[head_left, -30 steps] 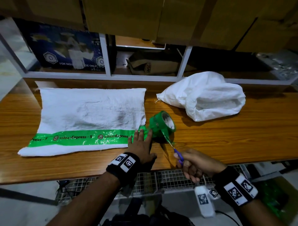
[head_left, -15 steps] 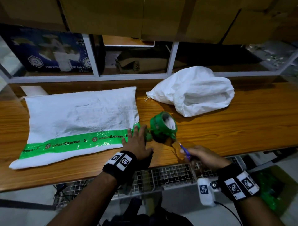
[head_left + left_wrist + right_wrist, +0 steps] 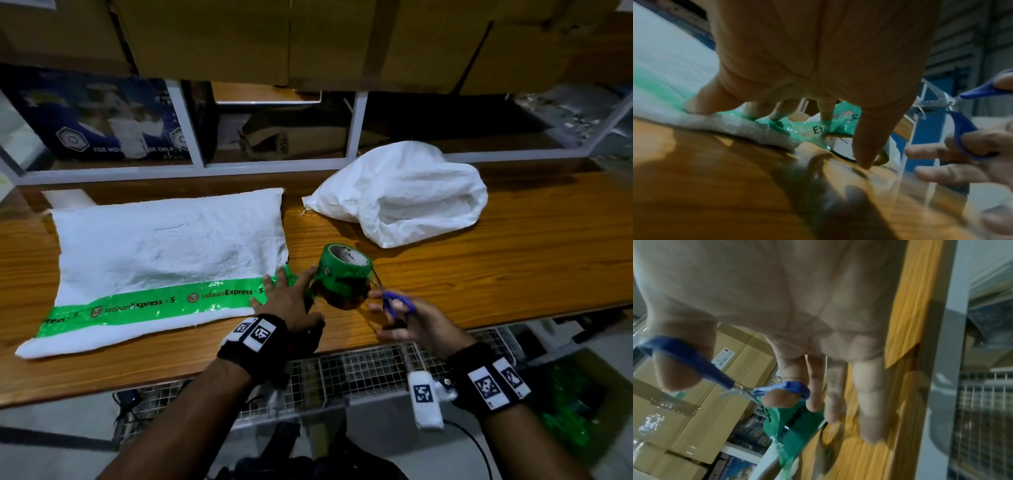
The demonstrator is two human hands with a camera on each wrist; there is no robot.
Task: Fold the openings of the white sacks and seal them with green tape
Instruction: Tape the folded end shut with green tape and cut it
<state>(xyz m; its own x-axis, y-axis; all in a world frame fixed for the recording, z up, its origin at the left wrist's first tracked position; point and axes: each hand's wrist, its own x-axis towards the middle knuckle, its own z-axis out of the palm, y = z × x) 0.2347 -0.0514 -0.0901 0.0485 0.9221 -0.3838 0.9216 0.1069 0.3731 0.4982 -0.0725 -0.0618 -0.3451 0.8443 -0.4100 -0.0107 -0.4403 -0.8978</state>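
Observation:
A flat white sack [image 3: 164,246] lies at the left of the wooden table [image 3: 496,274], with a green tape strip [image 3: 154,303] along its folded near edge. My left hand [image 3: 291,287] presses its straight, spread fingers [image 3: 777,113] on the strip's right end at the sack's corner. The green tape roll [image 3: 344,272] hangs just right of that hand, still joined to the strip. My right hand [image 3: 394,308] grips blue-handled scissors [image 3: 395,303], thumb and a finger through the loops [image 3: 715,369]. The blades point up at the roll's right side. A second, crumpled white sack [image 3: 404,195] lies behind.
White shelf frames [image 3: 352,126] with cartons and a blue box [image 3: 102,120] stand behind the table. Large cardboard boxes [image 3: 308,37] hang overhead. A wire mesh shelf [image 3: 359,377] runs under the table's near edge. Bare wood stretches right of the roll.
My right hand rose from the table's near edge and brought the scissors back up beside the roll. The left hand stayed pressed on the tape end.

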